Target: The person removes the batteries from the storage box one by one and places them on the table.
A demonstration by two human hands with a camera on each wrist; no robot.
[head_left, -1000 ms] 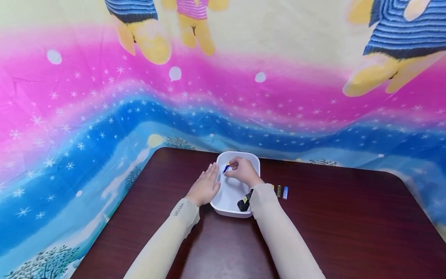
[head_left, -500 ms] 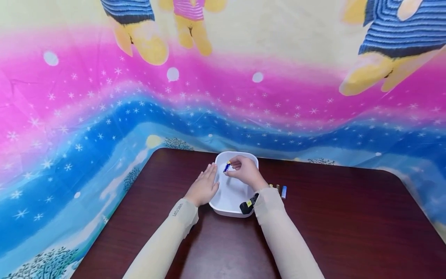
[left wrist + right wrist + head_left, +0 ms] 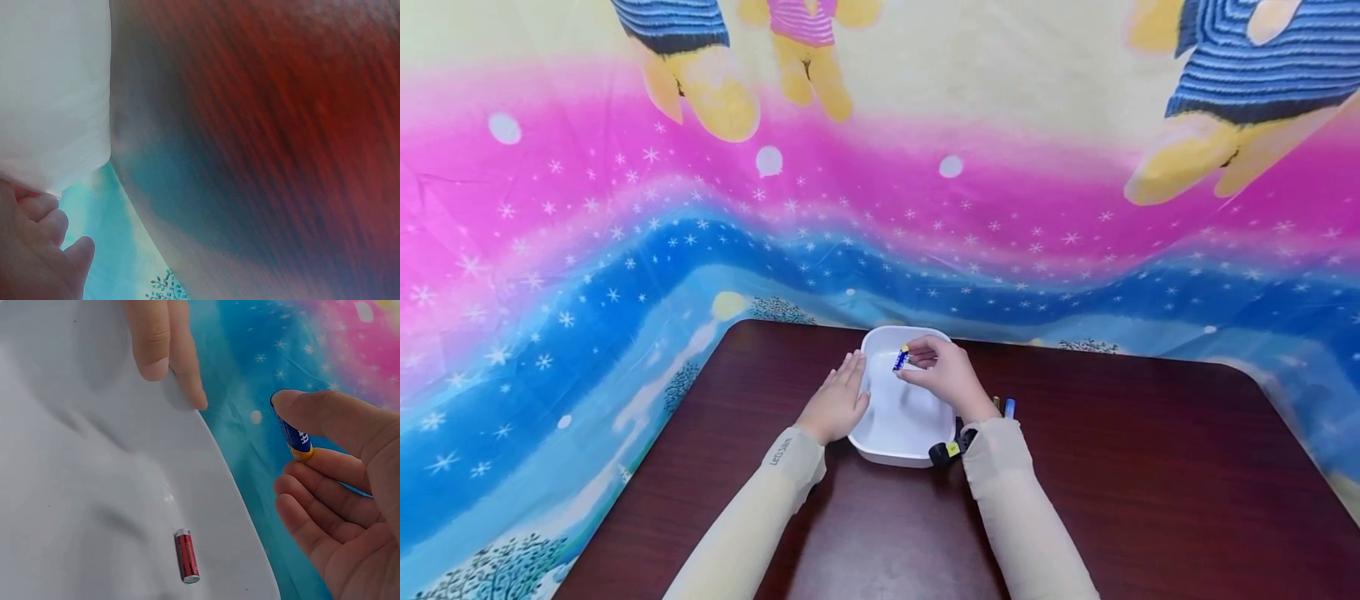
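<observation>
My right hand (image 3: 946, 373) pinches a blue and yellow battery (image 3: 900, 360) over the far part of a white plastic tub (image 3: 902, 429). In the right wrist view the thumb is on one end of this battery (image 3: 292, 432) and a finger on the other. A red battery (image 3: 187, 556) lies inside the tub along its wall. My left hand (image 3: 835, 404) rests against the tub's left rim with fingers straight. In the left wrist view part of that hand (image 3: 40, 240) shows beside the tub's white outer wall (image 3: 56, 87).
On the dark wooden table (image 3: 1112, 467), right of the tub, stand or lie a blue battery (image 3: 1010, 408) and a gold one (image 3: 997, 402), partly behind the right wrist. A black wrist camera (image 3: 946, 452) hangs under that wrist. A patterned cloth (image 3: 880, 208) hangs behind the table.
My right hand has moved rightward within the tub with the blue and yellow battery. Its wrist now covers more of the batteries on the table. The left hand has stayed at the rim.
</observation>
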